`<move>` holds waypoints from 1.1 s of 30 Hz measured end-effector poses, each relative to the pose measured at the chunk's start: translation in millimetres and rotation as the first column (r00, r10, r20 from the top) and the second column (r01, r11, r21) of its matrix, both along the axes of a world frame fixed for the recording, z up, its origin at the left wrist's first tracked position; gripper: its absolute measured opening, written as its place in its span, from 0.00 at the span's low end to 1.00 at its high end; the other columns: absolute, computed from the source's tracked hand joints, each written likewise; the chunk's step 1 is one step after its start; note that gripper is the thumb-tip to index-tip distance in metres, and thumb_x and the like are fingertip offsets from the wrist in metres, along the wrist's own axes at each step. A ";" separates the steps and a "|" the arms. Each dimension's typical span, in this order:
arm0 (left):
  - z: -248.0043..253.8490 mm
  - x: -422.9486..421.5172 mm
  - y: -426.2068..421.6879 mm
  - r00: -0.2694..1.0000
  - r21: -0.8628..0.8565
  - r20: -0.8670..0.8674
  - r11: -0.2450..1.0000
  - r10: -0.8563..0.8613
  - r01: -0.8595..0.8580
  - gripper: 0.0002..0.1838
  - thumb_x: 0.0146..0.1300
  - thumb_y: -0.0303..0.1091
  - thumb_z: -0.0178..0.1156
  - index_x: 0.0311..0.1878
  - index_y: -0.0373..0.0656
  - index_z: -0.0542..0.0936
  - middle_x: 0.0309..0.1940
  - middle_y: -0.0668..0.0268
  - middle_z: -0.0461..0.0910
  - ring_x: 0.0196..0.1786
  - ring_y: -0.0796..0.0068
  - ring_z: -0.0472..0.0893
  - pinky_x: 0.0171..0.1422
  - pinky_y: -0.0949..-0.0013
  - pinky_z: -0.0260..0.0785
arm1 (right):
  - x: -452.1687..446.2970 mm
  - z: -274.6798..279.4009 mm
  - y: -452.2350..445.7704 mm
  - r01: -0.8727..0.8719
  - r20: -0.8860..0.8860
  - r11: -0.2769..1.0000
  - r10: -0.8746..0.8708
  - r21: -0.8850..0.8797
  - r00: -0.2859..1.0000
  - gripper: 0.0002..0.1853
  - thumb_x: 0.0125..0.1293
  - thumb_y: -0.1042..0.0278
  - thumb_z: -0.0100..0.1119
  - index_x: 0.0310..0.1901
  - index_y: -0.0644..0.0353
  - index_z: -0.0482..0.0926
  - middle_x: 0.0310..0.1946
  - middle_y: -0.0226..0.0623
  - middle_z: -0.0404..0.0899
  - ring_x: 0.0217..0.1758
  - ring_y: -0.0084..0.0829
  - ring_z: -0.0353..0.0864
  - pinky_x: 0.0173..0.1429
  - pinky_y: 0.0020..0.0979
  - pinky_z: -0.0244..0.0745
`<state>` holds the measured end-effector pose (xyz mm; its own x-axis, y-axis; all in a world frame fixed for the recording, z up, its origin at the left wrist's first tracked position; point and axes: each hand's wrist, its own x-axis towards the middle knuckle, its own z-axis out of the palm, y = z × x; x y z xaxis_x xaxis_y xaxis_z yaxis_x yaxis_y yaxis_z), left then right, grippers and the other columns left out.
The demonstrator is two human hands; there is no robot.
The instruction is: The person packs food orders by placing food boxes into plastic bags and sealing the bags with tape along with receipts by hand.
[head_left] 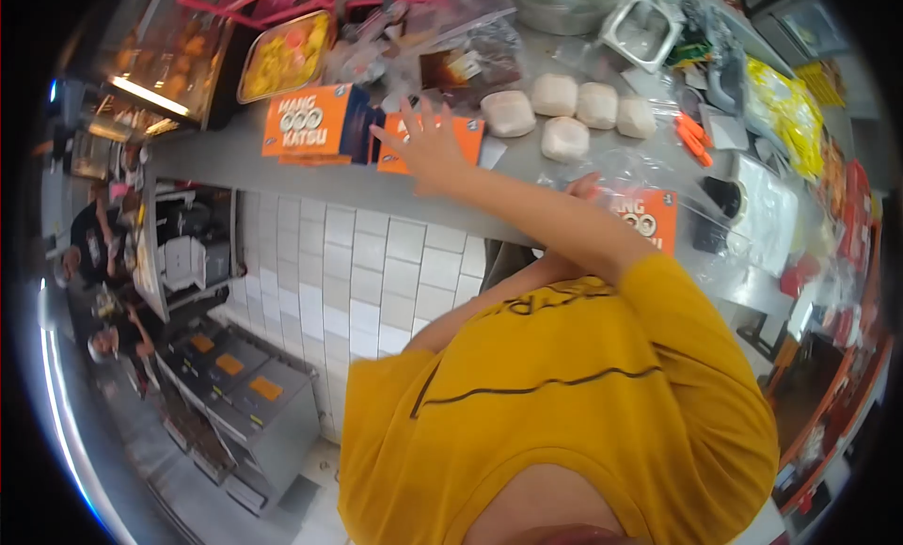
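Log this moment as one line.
right hand: spread over middle orange box | left hand: partly hidden, near rightmost orange box | pale rounded pieces: on counter

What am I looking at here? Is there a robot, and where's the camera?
No robot: this is a person in a yellow shirt, working with bare hands. The one picture comes from a camera worn on their head, looking forward and down. The right arm crosses over the left arm. The right hand spreads open over an orange box, with another orange box beside it. The left hand is partly hidden by the right arm, near a third orange box; I can't tell whether it holds anything. Five pale, rounded pieces also lie on the grey counter.
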<state>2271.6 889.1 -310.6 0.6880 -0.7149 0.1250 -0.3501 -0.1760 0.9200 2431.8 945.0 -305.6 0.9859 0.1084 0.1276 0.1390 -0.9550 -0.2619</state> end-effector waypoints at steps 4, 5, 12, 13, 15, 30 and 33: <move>12.2 -5.8 15.0 0.997 0.073 0.052 0.996 -0.050 0.046 0.35 0.46 0.40 0.66 0.59 0.41 0.67 0.59 0.53 0.61 0.63 0.52 0.59 0.65 0.48 0.51 | 11.3 24.7 -32.8 0.148 -0.623 0.985 -0.061 0.088 0.780 0.53 0.40 0.54 0.71 0.69 0.41 0.50 0.61 0.59 0.56 0.62 0.47 0.63 0.57 0.51 0.63; 13.9 -7.0 17.1 0.997 0.077 0.052 0.996 -0.059 0.055 0.35 0.46 0.40 0.66 0.59 0.41 0.66 0.59 0.53 0.62 0.62 0.52 0.60 0.65 0.48 0.51 | 2.6 50.1 -50.4 0.159 -0.640 0.985 -0.077 0.071 0.764 0.53 0.40 0.54 0.71 0.69 0.41 0.50 0.61 0.59 0.56 0.62 0.47 0.63 0.57 0.51 0.63; 21.0 8.1 21.8 0.999 -0.168 -0.007 0.985 -0.036 0.034 0.37 0.45 0.36 0.65 0.60 0.37 0.62 0.52 0.50 0.63 0.56 0.51 0.63 0.60 0.53 0.56 | -201.7 122.6 -150.3 0.375 -0.427 0.258 0.188 0.890 0.884 0.40 0.45 0.59 0.74 0.58 0.63 0.65 0.56 0.45 0.66 0.58 0.41 0.69 0.60 0.39 0.67; 19.4 10.4 25.4 0.996 -0.161 -0.060 0.985 -0.070 0.059 0.38 0.45 0.34 0.64 0.60 0.35 0.61 0.51 0.49 0.63 0.55 0.51 0.64 0.59 0.55 0.57 | -227.8 127.3 -157.8 0.387 -0.419 0.339 0.024 0.857 0.908 0.37 0.45 0.60 0.75 0.56 0.65 0.68 0.56 0.43 0.67 0.60 0.41 0.68 0.62 0.38 0.66; 14.6 11.9 36.3 0.959 -0.076 -0.218 0.983 -0.179 0.166 0.38 0.45 0.31 0.63 0.60 0.33 0.59 0.49 0.46 0.63 0.54 0.50 0.65 0.59 0.59 0.59 | -255.4 126.7 -173.9 0.367 -0.239 0.682 -0.280 0.632 0.930 0.34 0.45 0.67 0.70 0.57 0.57 0.69 0.60 0.40 0.63 0.63 0.42 0.63 0.66 0.44 0.56; 134.9 39.3 58.9 0.989 -0.295 0.080 0.945 -0.123 0.141 0.05 0.49 0.23 0.62 0.31 0.39 0.76 0.33 0.63 0.74 0.31 0.65 0.75 0.33 0.67 0.69 | -289.4 196.5 -264.1 -0.001 -0.800 0.969 -0.204 -0.248 0.564 0.14 0.50 0.64 0.65 0.38 0.60 0.79 0.33 0.43 0.78 0.42 0.43 0.77 0.62 0.45 0.59; 135.4 36.3 62.4 0.997 -0.361 0.047 0.930 -0.056 0.069 0.06 0.48 0.24 0.62 0.31 0.40 0.76 0.31 0.63 0.73 0.29 0.66 0.76 0.31 0.68 0.68 | -280.3 226.9 -243.8 -0.054 -0.491 0.931 -0.141 -0.362 0.860 0.08 0.43 0.69 0.68 0.25 0.57 0.78 0.19 0.33 0.74 0.29 0.36 0.76 0.60 0.43 0.62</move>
<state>2307.9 951.5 -175.1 0.6338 -0.6578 0.4068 -0.3831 0.1899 0.9040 2151.5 701.2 -78.7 0.9067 0.0055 -0.4218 0.0384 -0.9968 0.0697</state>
